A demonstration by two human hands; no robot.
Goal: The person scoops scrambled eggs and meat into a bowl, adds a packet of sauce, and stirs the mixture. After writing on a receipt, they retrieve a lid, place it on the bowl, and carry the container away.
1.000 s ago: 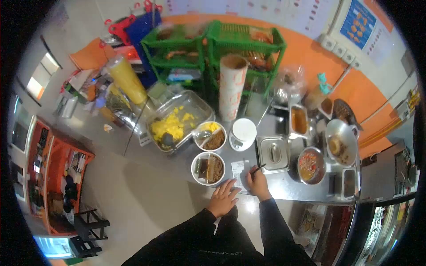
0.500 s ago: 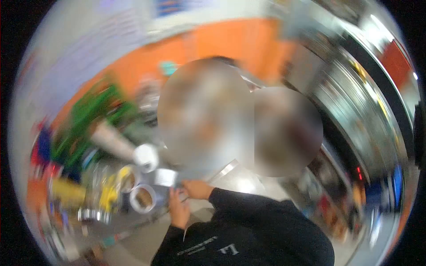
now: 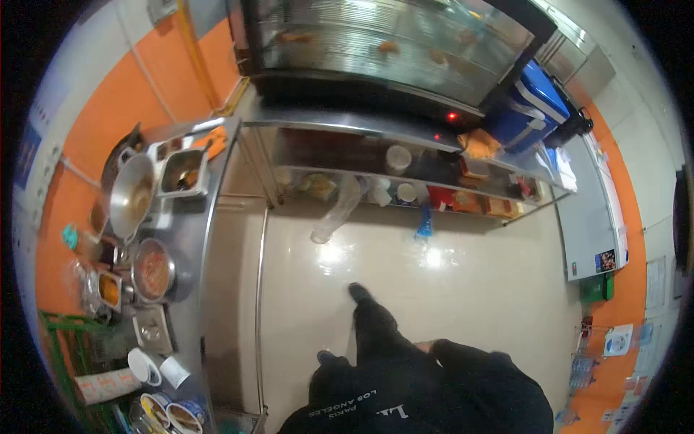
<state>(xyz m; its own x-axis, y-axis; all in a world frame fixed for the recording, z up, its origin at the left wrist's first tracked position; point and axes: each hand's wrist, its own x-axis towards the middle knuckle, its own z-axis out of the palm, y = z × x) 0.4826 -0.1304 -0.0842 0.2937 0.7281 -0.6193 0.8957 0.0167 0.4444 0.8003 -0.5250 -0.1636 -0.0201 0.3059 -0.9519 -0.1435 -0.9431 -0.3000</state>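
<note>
I look down over my dark sweatshirt (image 3: 361, 401) and trouser leg (image 3: 374, 329) at the pale tiled floor. A small part of my right hand (image 3: 424, 346) shows at the end of its dark sleeve, close to my body. Its fingers are hidden, and I cannot tell what, if anything, it holds. My left hand is out of sight. Beyond my feet stands a metal shelf (image 3: 318, 121) with a glass display cabinet (image 3: 390, 47) on top.
A steel worktable (image 3: 191, 271) at the left bears a large pan (image 3: 132, 195), a bowl of reddish food (image 3: 154, 270) and tubs. A blue cooler (image 3: 535, 108) stands beside the cabinet. At right is a grey chest freezer (image 3: 589, 210). Plastic bags (image 3: 340, 210) hang from the lower shelf.
My view has swung right, from the worktable to the cabinet and floor. Both hands, earlier close together by the table, have left the middle; only a bit of the right one shows.
</note>
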